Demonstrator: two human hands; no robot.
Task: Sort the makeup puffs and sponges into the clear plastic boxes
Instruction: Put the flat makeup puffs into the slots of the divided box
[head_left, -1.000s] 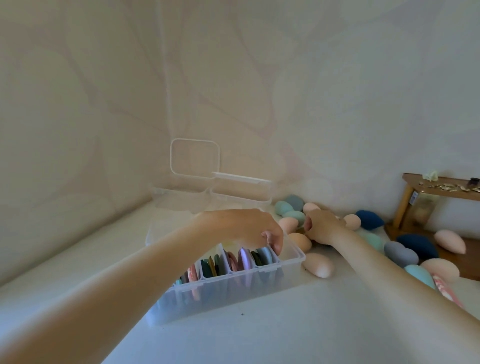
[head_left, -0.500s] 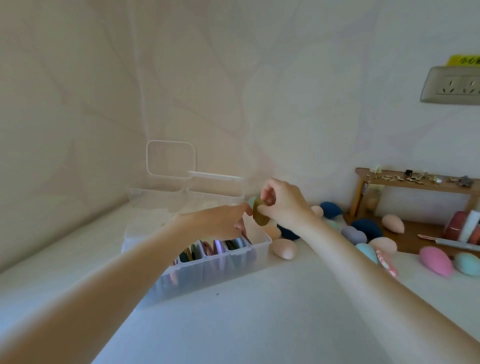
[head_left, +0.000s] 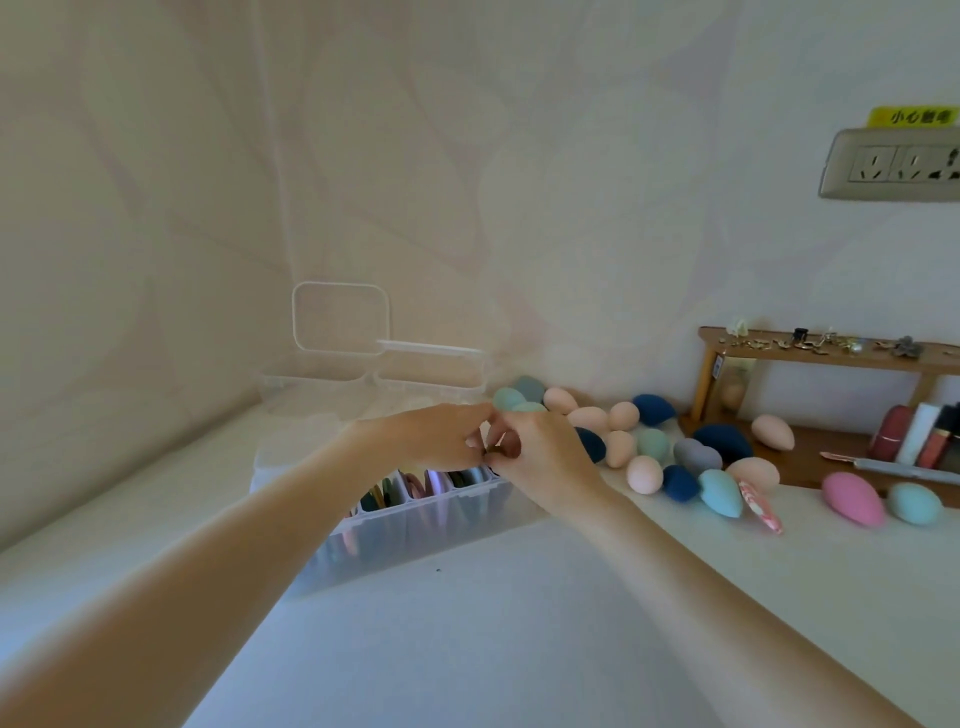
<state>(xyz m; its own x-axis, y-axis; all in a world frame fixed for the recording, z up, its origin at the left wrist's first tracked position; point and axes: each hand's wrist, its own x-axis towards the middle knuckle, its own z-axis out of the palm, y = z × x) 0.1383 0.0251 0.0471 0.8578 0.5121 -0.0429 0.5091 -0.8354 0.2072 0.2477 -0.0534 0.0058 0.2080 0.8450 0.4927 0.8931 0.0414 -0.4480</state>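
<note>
A clear divided box (head_left: 415, 530) stands on the white table, with several flat puffs on edge in its compartments. Both my hands meet over its right end. My right hand (head_left: 540, 460) pinches a small olive puff (head_left: 491, 455) just above the last compartment. My left hand (head_left: 436, 436) has its fingers curled down, and their tips pinch the same puff from the left. Most of the puff is hidden by my fingers. Several egg-shaped sponges (head_left: 644, 473) in peach, teal, navy and grey lie loose to the right of the box.
Two empty clear boxes (head_left: 374, 376) sit behind, with a lid (head_left: 340, 317) leaning on the wall. A wooden shelf (head_left: 826, 349) with trinkets and cosmetics (head_left: 917, 436) fills the right corner. A pink sponge (head_left: 852, 499) lies in front of it. A wall socket (head_left: 893, 162) is above.
My right hand picked the olive puff out of the pile, lifted it, then lowered it to the box's right end. My left hand rose from the compartments to meet it. The view shifted right.
</note>
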